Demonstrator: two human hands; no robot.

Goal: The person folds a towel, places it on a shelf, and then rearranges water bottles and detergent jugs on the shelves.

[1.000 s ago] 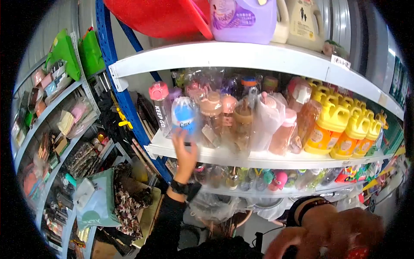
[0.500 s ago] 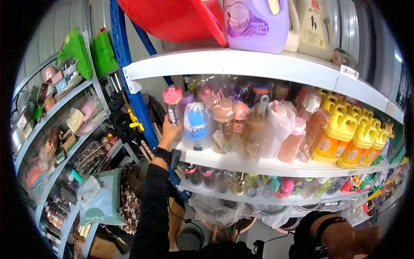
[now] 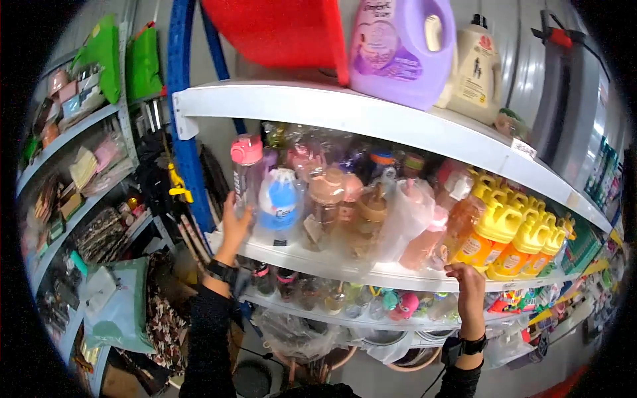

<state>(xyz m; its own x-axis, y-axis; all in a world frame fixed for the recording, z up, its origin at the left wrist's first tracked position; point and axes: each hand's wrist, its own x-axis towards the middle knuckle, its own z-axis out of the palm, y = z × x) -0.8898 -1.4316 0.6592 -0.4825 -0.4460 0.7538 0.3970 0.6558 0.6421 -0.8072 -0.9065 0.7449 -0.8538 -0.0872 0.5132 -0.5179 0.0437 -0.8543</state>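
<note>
Left of centre, the left hand (image 3: 235, 224) grips a pink-lidded bottle (image 3: 246, 169). Lower right, the right hand (image 3: 468, 284) curls by the shelf edge (image 3: 318, 261), its grip unclear.

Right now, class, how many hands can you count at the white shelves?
2. The left hand is at the pink-lidded bottle; the right hand is at the shelf's front edge, just below the yellow jugs. No others show.
</note>
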